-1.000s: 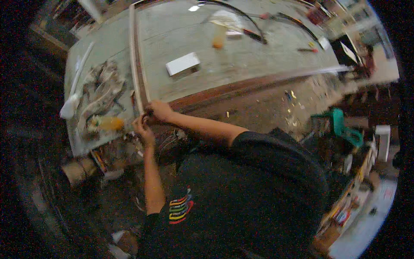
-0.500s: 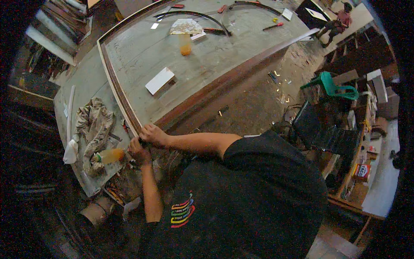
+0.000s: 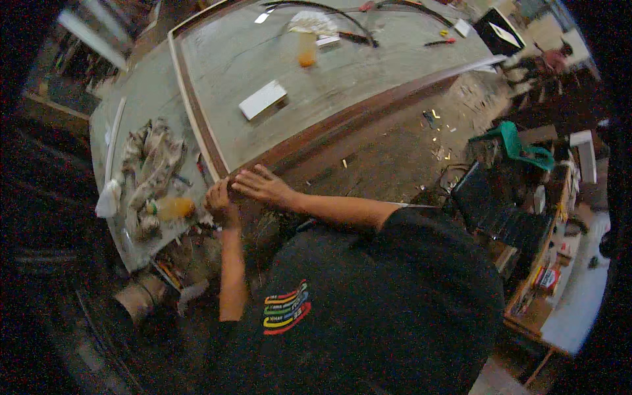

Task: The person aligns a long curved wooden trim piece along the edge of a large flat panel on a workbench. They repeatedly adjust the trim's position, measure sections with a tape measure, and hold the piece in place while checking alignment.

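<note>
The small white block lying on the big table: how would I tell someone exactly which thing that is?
Start at the large grey worktable edged by a brown wooden frame. Near its middle, beyond the left hand and right hand at the frame's corner, lies the white block. It is flat, rectangular and alone, unlike the orange bottle farther back.

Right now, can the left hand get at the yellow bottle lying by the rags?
Probably yes. The left hand sits at the frame corner, and the yellow bottle lies just beside it on the table; nothing visible lies between them.
</note>
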